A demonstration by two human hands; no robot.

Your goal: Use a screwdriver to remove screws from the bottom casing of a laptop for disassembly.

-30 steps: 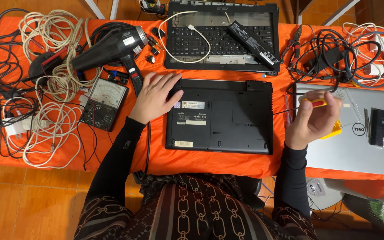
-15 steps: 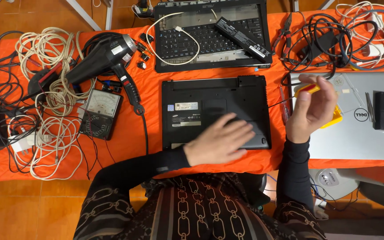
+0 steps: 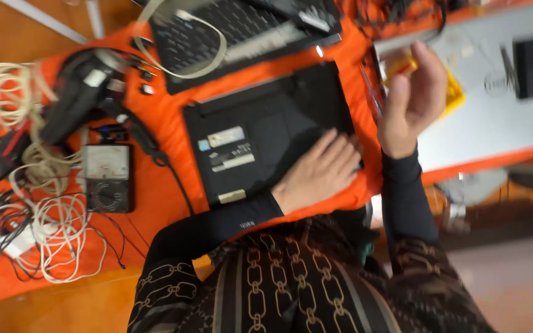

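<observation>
A black laptop (image 3: 260,129) lies upside down on the orange cloth (image 3: 161,203), with pale labels on its base. My left hand (image 3: 322,169) rests flat on its near right corner, fingers spread, holding nothing. My right hand (image 3: 411,102) is raised beside the laptop's right edge. Its fingers curl around a small screwdriver with a yellow and red handle (image 3: 401,65). The view is blurred and tilted.
An open laptop with a white cable across its keyboard (image 3: 242,24) lies behind. A silver closed laptop (image 3: 495,117) lies to the right with a yellow item (image 3: 454,95) on it. A black hair dryer (image 3: 81,98), a multimeter (image 3: 107,179) and white cable coils (image 3: 57,240) are at the left.
My left hand slid from the black laptop's far left corner across to its near right corner. My right hand stayed raised with the screwdriver. The camera tilted and moved closer.
</observation>
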